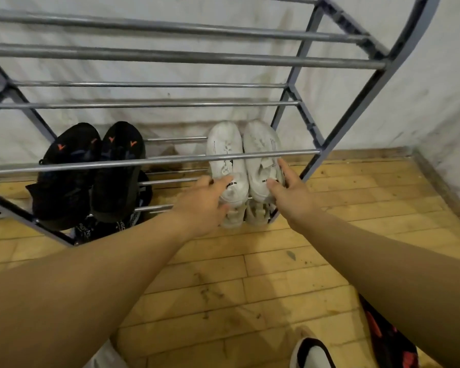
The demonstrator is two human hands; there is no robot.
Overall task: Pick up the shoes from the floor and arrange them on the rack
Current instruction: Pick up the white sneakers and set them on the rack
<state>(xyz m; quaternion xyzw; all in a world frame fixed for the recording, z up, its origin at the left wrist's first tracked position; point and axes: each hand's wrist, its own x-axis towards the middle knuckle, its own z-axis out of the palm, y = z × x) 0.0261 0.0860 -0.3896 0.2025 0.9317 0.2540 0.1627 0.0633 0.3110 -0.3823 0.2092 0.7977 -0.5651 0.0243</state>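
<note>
Left hand (202,203) grip is clamped on left shoe (225,155), right hand (290,195) grip on right shoe (260,144).

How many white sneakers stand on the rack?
2, side by side on the rack, right end: the left white sneaker touched by the left hand, the right white sneaker by the right hand. Pale shoes underneath are partly hidden.

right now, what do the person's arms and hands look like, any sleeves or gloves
Both forearms are bare as far up as the head view shows: no sleeves, no gloves. No watch, bracelet or ring shows on the left hand or the right hand.
</note>
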